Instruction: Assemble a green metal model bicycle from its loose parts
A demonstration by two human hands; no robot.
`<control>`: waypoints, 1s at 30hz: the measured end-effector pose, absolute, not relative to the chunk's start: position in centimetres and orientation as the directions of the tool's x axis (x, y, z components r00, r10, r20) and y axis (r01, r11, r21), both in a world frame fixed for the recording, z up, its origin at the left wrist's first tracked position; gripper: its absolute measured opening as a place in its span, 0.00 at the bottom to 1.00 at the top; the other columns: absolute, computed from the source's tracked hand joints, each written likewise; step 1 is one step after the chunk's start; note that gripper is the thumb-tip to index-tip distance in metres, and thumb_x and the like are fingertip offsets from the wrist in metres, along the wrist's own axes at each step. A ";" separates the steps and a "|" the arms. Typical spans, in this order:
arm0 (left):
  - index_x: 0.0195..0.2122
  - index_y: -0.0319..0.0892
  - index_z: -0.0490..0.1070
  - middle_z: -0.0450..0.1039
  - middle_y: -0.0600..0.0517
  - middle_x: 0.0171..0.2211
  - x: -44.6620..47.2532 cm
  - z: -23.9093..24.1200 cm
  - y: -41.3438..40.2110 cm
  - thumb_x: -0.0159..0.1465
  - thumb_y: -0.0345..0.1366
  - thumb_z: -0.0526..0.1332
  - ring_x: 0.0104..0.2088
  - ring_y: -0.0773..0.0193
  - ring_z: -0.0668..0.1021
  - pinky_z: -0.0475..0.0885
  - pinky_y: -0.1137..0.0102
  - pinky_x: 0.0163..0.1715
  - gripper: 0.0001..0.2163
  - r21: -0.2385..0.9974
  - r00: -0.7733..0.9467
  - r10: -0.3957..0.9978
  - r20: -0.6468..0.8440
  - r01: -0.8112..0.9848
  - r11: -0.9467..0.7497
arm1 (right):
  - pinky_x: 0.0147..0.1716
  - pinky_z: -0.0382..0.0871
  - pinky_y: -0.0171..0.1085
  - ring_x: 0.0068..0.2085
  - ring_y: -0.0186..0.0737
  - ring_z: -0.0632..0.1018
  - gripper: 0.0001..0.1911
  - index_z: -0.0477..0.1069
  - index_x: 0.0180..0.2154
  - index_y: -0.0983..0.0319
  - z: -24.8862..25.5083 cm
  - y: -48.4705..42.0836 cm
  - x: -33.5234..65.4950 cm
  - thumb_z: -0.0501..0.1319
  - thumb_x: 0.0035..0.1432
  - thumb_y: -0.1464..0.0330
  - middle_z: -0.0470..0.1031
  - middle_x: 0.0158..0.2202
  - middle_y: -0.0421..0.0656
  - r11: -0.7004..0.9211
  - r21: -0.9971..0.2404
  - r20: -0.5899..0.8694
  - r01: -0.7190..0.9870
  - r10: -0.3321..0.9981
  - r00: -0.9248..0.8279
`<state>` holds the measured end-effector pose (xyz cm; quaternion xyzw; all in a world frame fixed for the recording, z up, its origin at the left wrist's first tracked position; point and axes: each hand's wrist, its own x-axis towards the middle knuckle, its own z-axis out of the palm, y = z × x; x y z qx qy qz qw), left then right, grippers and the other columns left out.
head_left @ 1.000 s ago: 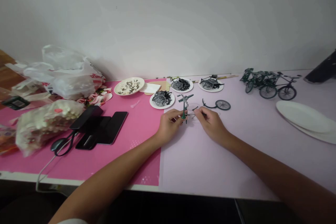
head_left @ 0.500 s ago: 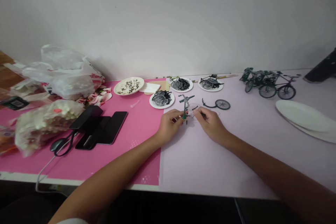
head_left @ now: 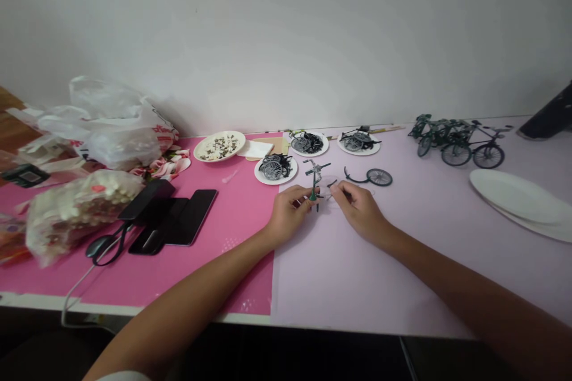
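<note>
Left hand (head_left: 288,214): grip holding green-and-silver T-shaped handlebar (head_left: 313,194), barely shifted; right hand (head_left: 357,208), three o'clock: narrow grip, contents unclear.

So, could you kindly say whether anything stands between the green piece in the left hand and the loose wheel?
Yes: partly the right hand, beside the green piece; beyond it lies the dark curved strip meeting the loose wheel.

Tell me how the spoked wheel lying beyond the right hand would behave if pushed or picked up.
The spoked wheel looks light for its size, being thin and mostly open within. Lying flat on the table, it would probably slide rather than roll. The curved dark piece beside it may drag along, though whether they're joined I can't tell.
</note>
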<state>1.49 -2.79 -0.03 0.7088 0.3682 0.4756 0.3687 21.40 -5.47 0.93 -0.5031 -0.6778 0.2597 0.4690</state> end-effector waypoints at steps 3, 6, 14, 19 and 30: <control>0.49 0.41 0.83 0.79 0.49 0.33 1.5 -0.1 -2.7 0.65 0.33 0.68 0.25 0.70 0.76 0.73 0.73 0.30 0.13 0.868 0.278 0.867 0.414 0.166 -0.468 | 0.27 0.54 0.37 0.26 0.35 0.60 0.23 0.57 0.27 0.58 1.0 -5.5 21.4 0.55 0.71 0.53 0.57 0.24 0.35 0.358 -0.825 0.379 0.437 0.925 -0.043; 0.49 0.41 0.84 0.78 0.49 0.33 1.5 -0.1 -2.7 0.64 0.33 0.68 0.25 0.70 0.76 0.73 0.73 0.30 0.12 0.866 0.278 0.863 0.421 0.161 -0.474 | 0.27 0.54 0.37 0.26 0.35 0.60 0.23 0.56 0.27 0.58 1.1 -5.6 21.4 0.55 0.71 0.53 0.57 0.24 0.35 0.362 -0.823 0.380 0.438 0.924 -0.049; 0.49 0.41 0.84 0.78 0.50 0.32 1.5 0.1 -2.8 0.64 0.33 0.68 0.25 0.70 0.76 0.73 0.73 0.30 0.13 0.867 0.280 0.867 0.412 0.173 -0.468 | 0.27 0.57 0.38 0.25 0.36 0.63 0.25 0.60 0.28 0.57 0.5 -5.3 21.7 0.50 0.72 0.48 0.61 0.24 0.36 0.330 -0.848 0.342 0.415 0.938 -0.048; 0.50 0.41 0.83 0.77 0.50 0.31 1.5 0.2 -2.8 0.65 0.34 0.68 0.25 0.69 0.75 0.72 0.73 0.29 0.13 0.867 0.275 0.874 0.401 0.195 -0.459 | 0.27 0.58 0.38 0.24 0.36 0.64 0.28 0.64 0.28 0.58 0.3 -5.3 22.0 0.48 0.72 0.45 0.63 0.22 0.37 0.285 -0.865 0.269 0.414 0.958 -0.098; 0.47 0.39 0.84 0.78 0.49 0.31 1.5 0.2 -2.8 0.64 0.35 0.68 0.25 0.69 0.76 0.71 0.72 0.29 0.12 0.879 0.270 0.886 0.378 0.195 -0.434 | 0.28 0.60 0.37 0.27 0.37 0.68 0.20 0.70 0.31 0.59 1.0 -5.5 21.7 0.56 0.70 0.53 0.70 0.26 0.38 0.325 -0.827 0.290 0.458 0.946 -0.147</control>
